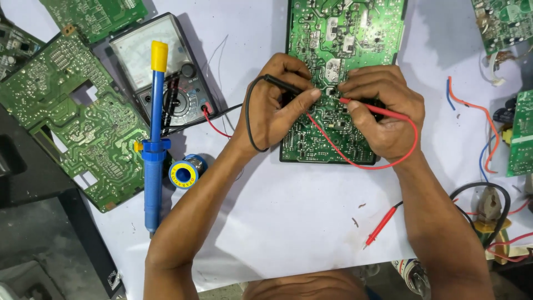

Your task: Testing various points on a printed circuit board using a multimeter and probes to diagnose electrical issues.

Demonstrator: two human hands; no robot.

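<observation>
A large green circuit board (344, 33) lies solder side up on the white table sheet (300, 216). My left hand (277, 108) pinches a black test probe (283, 83), tip pressed onto the board's middle. My right hand (383, 108) grips a red test probe (366, 106), its tip touching the board close to the black one. A black lead (248, 119) loops around my left wrist and a red lead (355, 161) curves under my right hand. Both leads run back to an analog multimeter (161, 72) at the upper left.
A blue desoldering pump (152, 150) with a yellow cap lies over the meter, beside a solder spool (184, 173). More green boards (72, 122) sit left and at the right edge (522, 133). A loose red probe (380, 225) and tangled wires (488, 205) lie at lower right.
</observation>
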